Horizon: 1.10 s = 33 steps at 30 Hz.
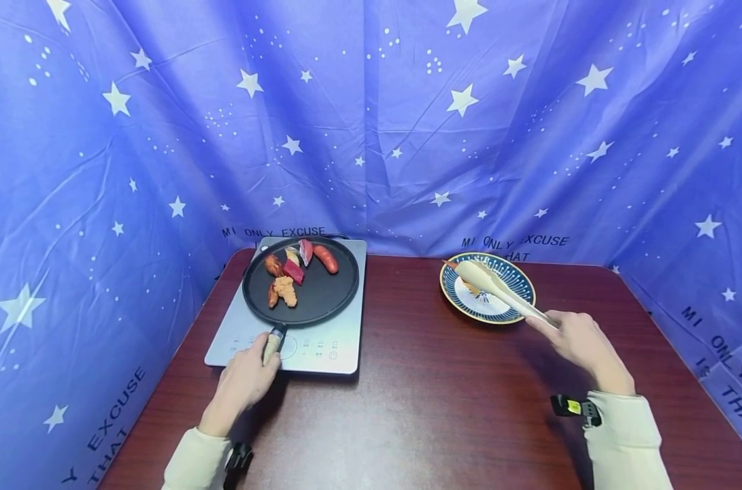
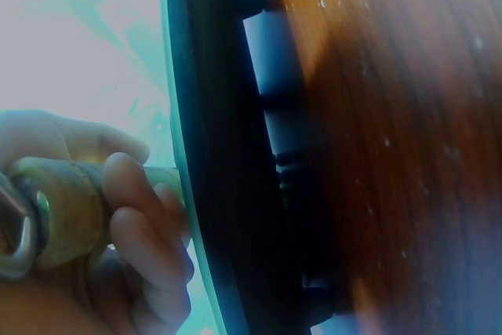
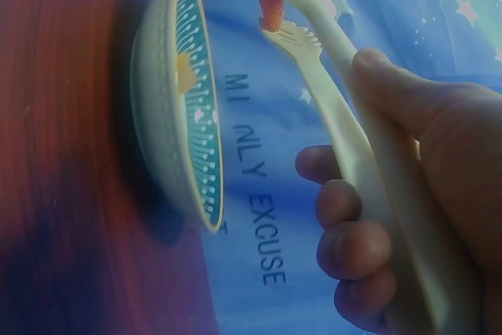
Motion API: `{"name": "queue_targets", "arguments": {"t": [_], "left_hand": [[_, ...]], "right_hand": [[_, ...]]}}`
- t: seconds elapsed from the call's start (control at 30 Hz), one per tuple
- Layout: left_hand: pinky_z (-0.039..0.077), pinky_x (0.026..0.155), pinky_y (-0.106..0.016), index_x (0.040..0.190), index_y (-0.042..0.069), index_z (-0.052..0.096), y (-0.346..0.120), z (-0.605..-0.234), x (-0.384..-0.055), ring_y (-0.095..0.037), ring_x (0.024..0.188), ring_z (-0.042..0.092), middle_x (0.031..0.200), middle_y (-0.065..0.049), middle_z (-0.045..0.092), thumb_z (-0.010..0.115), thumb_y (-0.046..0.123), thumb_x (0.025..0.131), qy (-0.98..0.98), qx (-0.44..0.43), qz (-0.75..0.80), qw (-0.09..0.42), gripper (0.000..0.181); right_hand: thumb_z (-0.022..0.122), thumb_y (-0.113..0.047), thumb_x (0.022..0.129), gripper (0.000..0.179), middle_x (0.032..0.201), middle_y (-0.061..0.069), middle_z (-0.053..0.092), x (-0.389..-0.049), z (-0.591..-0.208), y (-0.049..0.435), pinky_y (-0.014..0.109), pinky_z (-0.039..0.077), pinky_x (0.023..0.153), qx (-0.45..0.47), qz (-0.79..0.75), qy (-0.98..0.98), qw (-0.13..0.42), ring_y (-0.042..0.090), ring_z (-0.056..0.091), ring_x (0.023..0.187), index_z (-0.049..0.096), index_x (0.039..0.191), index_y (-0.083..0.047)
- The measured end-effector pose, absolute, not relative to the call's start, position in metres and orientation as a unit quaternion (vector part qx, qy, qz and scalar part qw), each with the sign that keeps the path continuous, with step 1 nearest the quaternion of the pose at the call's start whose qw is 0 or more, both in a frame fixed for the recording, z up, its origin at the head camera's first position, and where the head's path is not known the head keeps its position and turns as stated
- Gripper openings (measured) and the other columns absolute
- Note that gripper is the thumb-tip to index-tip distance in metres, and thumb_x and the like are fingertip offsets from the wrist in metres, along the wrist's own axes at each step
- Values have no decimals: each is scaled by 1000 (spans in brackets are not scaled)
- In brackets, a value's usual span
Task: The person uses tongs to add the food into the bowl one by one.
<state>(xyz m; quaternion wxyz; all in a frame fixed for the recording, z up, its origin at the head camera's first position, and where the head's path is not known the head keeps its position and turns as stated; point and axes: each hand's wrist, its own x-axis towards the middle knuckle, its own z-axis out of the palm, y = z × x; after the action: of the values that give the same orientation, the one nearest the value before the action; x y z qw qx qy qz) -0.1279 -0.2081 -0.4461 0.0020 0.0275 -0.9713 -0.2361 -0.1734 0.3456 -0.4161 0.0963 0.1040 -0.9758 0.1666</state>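
My left hand (image 1: 245,376) grips the handle (image 1: 273,344) of a round black frying pan (image 1: 328,296), its fingers curled round the grip in the left wrist view. The pan sits on a silver induction cooker (image 1: 349,340) and bears several food pieces, among them a red sausage (image 1: 326,259), a dark red chunk (image 1: 294,271) and a breaded piece (image 1: 285,291). My right hand (image 1: 589,348) holds cream tongs (image 1: 499,291) over a blue-patterned plate (image 1: 451,299). Between the tong tips is a reddish-orange food piece (image 3: 271,7). A yellowish piece (image 3: 185,74) lies on the plate.
The cooker stands at the left of a dark red wooden table (image 1: 407,381), the plate at the back right. A blue curtain (image 1: 371,136) with white stars hangs behind and along both sides. A black cable (image 1: 340,237) shows behind the pan.
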Motion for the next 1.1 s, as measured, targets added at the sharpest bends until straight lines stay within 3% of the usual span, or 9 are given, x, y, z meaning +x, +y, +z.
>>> {"name": "queue_targets", "arguments": {"t": [0.47,0.7,1.1], "left_hand": [[41,55,-42,135,5,43,-208,-446,-127,-30,71,57,85,-20,60,49,29,90,-972,30,-233,-8,52],[40,55,-42,135,5,44,-207,-446,-128,-30,70,57,83,-18,59,49,29,90,-972,31,-231,-7,51],[43,59,-46,137,5,43,-208,-447,-128,-35,78,60,95,-25,61,48,29,90,-972,31,-233,-7,52]], "right_hand": [[55,-37,94,39,53,-7,28,-180,-408,303,32,29,52,138,189,-965,114,14,35,52,41,64,-17],[54,-40,94,42,53,-6,29,-185,-404,282,32,31,54,149,197,-963,107,15,36,52,41,63,-16],[54,-42,94,43,52,-6,33,-197,-400,247,30,30,51,162,227,-955,105,14,35,51,44,61,-16]]}}
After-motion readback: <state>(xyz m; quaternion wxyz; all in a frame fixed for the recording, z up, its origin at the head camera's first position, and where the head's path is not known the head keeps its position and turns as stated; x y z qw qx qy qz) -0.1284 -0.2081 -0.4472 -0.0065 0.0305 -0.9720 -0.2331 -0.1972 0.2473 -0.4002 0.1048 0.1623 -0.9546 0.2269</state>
